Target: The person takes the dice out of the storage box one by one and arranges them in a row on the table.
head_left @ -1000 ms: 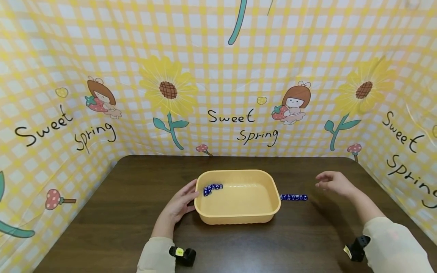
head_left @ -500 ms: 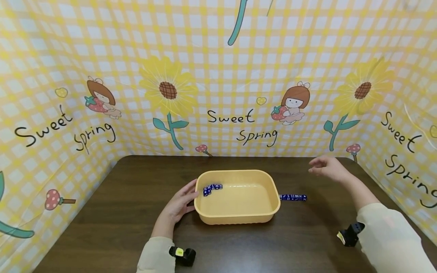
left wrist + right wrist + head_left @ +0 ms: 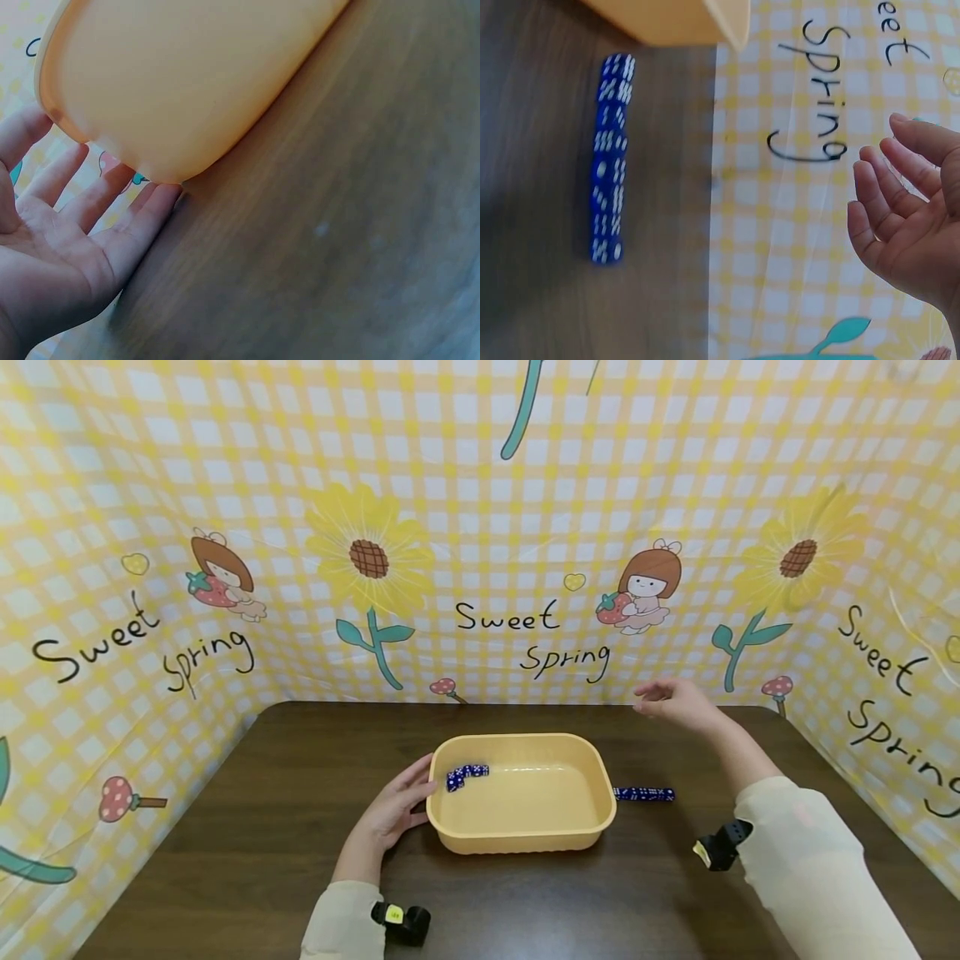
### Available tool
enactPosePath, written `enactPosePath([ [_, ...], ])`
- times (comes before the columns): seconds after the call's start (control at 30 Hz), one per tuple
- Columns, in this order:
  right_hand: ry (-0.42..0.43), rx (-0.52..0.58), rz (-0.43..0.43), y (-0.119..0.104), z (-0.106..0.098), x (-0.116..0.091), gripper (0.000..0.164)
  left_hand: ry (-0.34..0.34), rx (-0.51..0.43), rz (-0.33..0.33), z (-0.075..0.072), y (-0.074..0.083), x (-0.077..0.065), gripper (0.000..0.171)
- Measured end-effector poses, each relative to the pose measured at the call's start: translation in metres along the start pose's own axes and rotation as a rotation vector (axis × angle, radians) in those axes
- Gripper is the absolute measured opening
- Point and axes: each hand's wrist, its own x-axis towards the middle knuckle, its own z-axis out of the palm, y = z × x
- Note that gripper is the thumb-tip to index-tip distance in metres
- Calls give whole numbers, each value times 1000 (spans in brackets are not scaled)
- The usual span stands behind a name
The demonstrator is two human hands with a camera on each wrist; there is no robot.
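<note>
A yellow plastic bin (image 3: 521,810) stands on the table, with several blue dice (image 3: 459,777) inside at its left end. My left hand (image 3: 392,806) touches the bin's left side; the left wrist view shows its extended fingers (image 3: 105,191) against the outer wall. Outside the bin's right side lies a straight row of several blue dice (image 3: 645,794) with white dots, whose near end is partly covered by the bin in the head view. Raised above the table behind that row, my right hand (image 3: 678,703) is loosely bent; the right wrist view shows nothing in its fingers (image 3: 885,199).
The dark brown wooden table (image 3: 315,743) has a back edge against a yellow checked cloth (image 3: 495,527) with printed flowers and words. The cloth also rises along both sides. A small black camera (image 3: 405,924) sits at the left wrist, another black camera (image 3: 723,846) at the right.
My right hand has risen and moved left, toward the back of the table. The left hand, the bin and the dice have stayed in place.
</note>
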Motion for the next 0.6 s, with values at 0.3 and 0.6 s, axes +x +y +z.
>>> enactPosePath([
  [0.3, -24, 128, -39, -22, 29, 21, 28, 6, 6, 0, -1, 0, 0, 53],
  [0.6, -68, 225, -91, -51, 71, 39, 27, -6, 3, 6, 0, -1, 2, 54],
])
